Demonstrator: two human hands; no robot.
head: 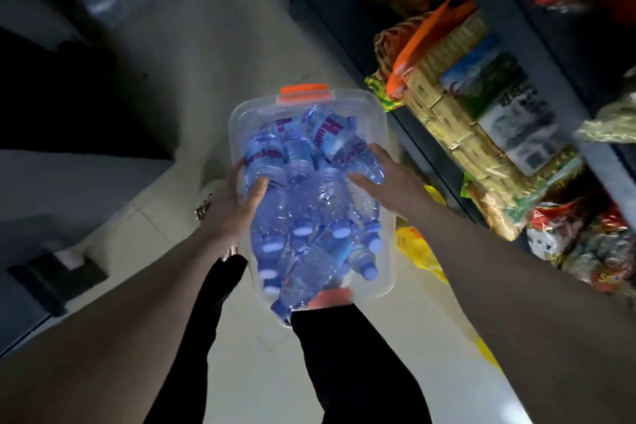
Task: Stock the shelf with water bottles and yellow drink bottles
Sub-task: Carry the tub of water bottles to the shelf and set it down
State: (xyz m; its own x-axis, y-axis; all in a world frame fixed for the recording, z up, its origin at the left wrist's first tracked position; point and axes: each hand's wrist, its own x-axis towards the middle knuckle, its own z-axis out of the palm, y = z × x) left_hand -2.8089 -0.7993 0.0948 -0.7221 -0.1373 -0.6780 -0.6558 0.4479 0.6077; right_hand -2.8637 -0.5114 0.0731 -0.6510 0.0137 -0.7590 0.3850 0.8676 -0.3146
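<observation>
Pale tiled floor (179,224) underfoot, dim and shadowed at far left, with dark blurred furniture (51,272) along that edge. Left of the left fingers, only floor and shadow.

Left hand (237,203) clamped on the left wall of a clear plastic bin (385,120): thumb hooked over the rim and pressing the bottles inside, fingers (237,170) curled round the outside of the wall. Held off the floor between both hands, tilted a little, orange latch (304,93) at the far end beyond the fingertips and a second orange patch at the near end, by dark trouser legs (358,365).

Between the two sets of fingers, a heap of water bottles (309,196) lying on their sides inside the bin, clear with blue tint, blue labels and blue caps, most caps pointing toward the body, some bottles stacked over others. Count not clear through the blur.

Right hand (389,179) gripping the right wall in the same way: thumb inside against a bottle, fingers wrapped outside and mostly hidden behind the rim.

Just below and right of the right fingers, something yellow (420,251) on the floor, blurred, partly hidden by the forearm; cannot tell whether bottles or a bag. Farther right, a dark metal shelf (509,7) packed with bagged snacks and wrapped packets (481,113), well apart from the bin.
</observation>
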